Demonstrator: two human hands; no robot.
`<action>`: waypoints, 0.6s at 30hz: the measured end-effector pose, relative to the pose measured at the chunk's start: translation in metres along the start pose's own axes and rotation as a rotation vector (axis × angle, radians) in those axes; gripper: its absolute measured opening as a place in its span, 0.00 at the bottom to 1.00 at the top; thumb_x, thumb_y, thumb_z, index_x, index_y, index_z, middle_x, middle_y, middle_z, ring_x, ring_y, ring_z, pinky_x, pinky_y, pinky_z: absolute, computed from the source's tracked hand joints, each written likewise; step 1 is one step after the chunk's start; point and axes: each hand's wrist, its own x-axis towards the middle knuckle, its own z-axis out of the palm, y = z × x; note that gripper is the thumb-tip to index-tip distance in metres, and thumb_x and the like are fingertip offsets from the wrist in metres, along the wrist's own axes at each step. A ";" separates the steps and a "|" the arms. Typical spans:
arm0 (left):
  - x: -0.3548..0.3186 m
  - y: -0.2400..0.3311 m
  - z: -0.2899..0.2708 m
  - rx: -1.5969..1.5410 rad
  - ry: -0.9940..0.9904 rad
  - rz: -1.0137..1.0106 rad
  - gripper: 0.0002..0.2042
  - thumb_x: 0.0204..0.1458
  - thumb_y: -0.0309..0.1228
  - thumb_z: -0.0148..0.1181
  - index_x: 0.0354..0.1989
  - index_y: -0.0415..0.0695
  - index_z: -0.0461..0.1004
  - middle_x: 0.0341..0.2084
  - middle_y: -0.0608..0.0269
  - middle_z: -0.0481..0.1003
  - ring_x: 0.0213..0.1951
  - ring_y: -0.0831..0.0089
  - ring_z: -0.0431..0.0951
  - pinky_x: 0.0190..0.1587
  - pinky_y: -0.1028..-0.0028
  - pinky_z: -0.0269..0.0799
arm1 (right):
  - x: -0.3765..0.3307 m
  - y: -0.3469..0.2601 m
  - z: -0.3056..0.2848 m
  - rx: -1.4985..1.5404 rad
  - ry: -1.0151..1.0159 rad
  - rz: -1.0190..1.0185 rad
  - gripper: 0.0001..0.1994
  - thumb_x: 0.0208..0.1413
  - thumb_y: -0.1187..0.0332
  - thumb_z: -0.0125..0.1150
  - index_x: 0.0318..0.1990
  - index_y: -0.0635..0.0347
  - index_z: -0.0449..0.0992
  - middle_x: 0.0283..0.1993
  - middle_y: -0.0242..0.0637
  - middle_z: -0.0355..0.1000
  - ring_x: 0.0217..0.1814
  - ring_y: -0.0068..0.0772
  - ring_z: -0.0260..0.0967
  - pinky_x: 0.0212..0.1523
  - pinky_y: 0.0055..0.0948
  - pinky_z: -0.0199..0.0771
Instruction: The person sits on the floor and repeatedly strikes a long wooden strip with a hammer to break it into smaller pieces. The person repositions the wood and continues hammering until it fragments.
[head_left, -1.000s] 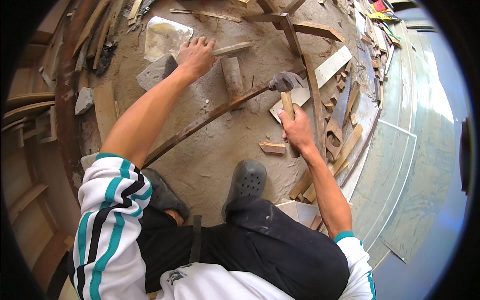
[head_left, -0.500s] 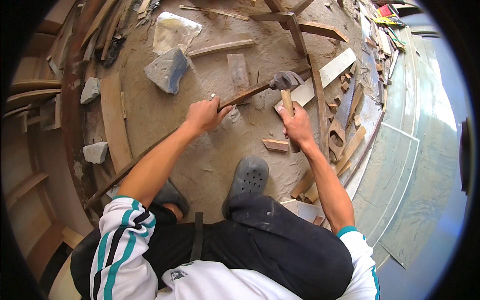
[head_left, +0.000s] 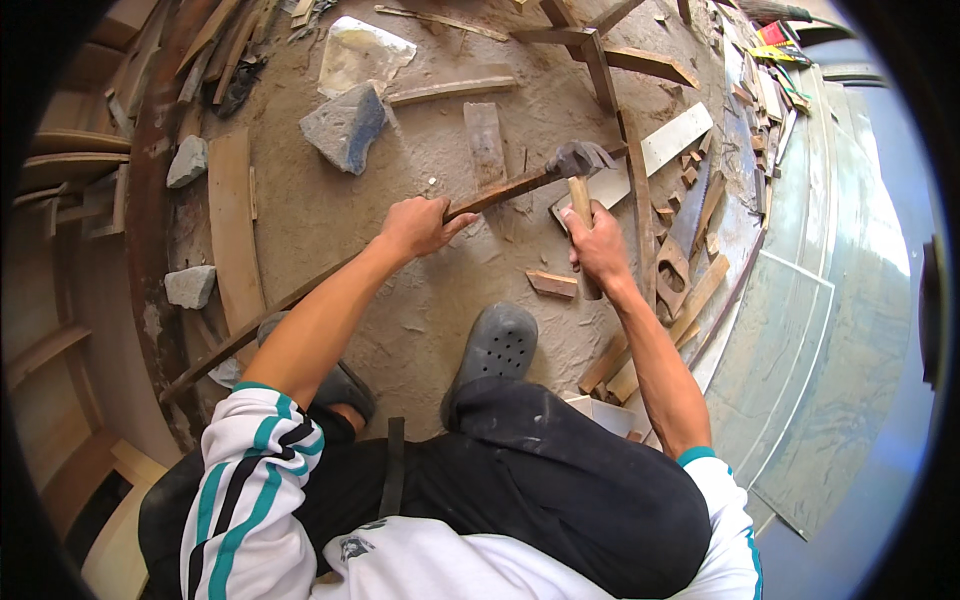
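My left hand [head_left: 418, 228] is closed around a long, narrow brown wooden strip [head_left: 515, 188], which slants from the lower left, under my left forearm, up to the right. In my right hand [head_left: 600, 248] is a claw hammer [head_left: 583, 160], gripped by its pale wooden handle with the metal head uppermost. That head is at the strip's upper right part; whether they touch I cannot tell. Just beyond stands a brown wooden frame [head_left: 642, 220], and a white board [head_left: 675, 138] lies behind the hammer. A short wood offcut [head_left: 552, 284] rests on the ground below my right hand.
A handsaw [head_left: 674, 272] lies on the right among several offcuts, beside large glass sheets [head_left: 775, 370]. Broken stone [head_left: 345, 128] and a flat board [head_left: 233, 220] are on the left. My shoe [head_left: 497, 345] is close below the work.
The view has shifted slightly. Both hands keep their grips, and the strip and hammer show only a small shift in the picture.
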 end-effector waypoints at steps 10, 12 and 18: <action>0.004 0.002 0.002 -0.011 0.003 0.037 0.34 0.57 0.67 0.52 0.33 0.40 0.79 0.23 0.45 0.79 0.32 0.46 0.82 0.37 0.52 0.76 | 0.005 0.005 0.006 0.022 -0.009 -0.014 0.16 0.62 0.59 0.60 0.42 0.66 0.74 0.19 0.37 0.70 0.15 0.29 0.70 0.17 0.33 0.72; 0.002 0.002 0.003 -0.015 -0.038 0.025 0.34 0.57 0.66 0.52 0.33 0.40 0.78 0.23 0.45 0.79 0.32 0.46 0.82 0.36 0.52 0.75 | 0.002 0.006 0.005 0.031 -0.016 -0.010 0.16 0.62 0.59 0.60 0.42 0.66 0.74 0.20 0.37 0.70 0.15 0.30 0.70 0.18 0.33 0.72; -0.012 0.015 0.010 0.035 -0.007 0.051 0.30 0.58 0.63 0.53 0.33 0.42 0.78 0.22 0.49 0.79 0.30 0.48 0.81 0.33 0.54 0.75 | -0.003 0.026 -0.002 -0.043 0.014 -0.049 0.18 0.61 0.56 0.60 0.42 0.67 0.75 0.21 0.39 0.71 0.16 0.32 0.71 0.21 0.35 0.73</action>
